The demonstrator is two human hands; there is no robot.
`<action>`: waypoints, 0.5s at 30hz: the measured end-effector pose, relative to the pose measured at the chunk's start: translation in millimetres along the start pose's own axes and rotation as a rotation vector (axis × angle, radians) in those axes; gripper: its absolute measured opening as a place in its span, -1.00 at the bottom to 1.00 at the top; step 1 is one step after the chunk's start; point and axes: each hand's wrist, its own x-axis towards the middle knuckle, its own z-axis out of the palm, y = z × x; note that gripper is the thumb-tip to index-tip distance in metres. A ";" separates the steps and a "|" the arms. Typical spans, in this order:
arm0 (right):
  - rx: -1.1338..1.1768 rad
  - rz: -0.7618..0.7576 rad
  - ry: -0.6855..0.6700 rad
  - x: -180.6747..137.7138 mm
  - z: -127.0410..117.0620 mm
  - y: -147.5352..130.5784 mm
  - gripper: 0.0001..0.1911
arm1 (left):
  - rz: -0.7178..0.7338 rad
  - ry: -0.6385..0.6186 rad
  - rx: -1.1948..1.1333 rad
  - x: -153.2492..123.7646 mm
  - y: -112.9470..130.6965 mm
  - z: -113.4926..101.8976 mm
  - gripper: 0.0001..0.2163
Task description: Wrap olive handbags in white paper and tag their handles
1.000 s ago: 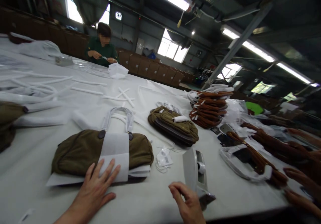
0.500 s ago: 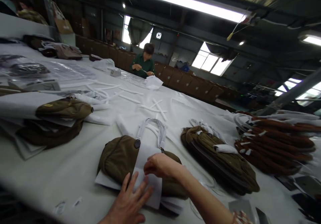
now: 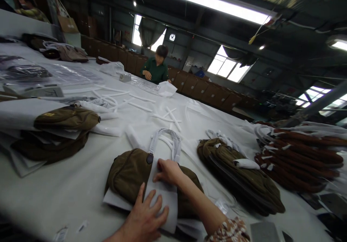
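Note:
An olive-brown handbag (image 3: 126, 175) lies on the white-covered table before me, its handle (image 3: 175, 144) wrapped in pale material and pointing away. A white sheet (image 3: 169, 202) runs down over the middle of the bag. My left hand (image 3: 148, 211) rests on the sheet's lower part, open, with fingers spread. Higher up, just below the handle, my right hand (image 3: 168, 171) touches the sheet with curled fingers. Whatever its fingertips may hold is hidden. More white sheeting (image 3: 115, 198) sticks out under the bag's near edge.
Olive bags (image 3: 238, 173) lie stacked at right, with brown bags (image 3: 300, 158) beyond. More olive bags (image 3: 67, 117) with white sheets lie at left. White strips (image 3: 166, 119) are scattered across the table. A person in green (image 3: 155, 70) works at the far edge, near a white bag (image 3: 166, 89).
My right hand has moved slightly up the sheet toward the handle, its thumb and forefinger now further apart. My left hand stays spread on the sheet. The far person's hands have moved apart.

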 end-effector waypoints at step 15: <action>0.622 1.455 0.689 -435.3 49.3 108.1 -0.46 | 0.052 0.244 0.073 -20.1 -7.1 51.1 -0.52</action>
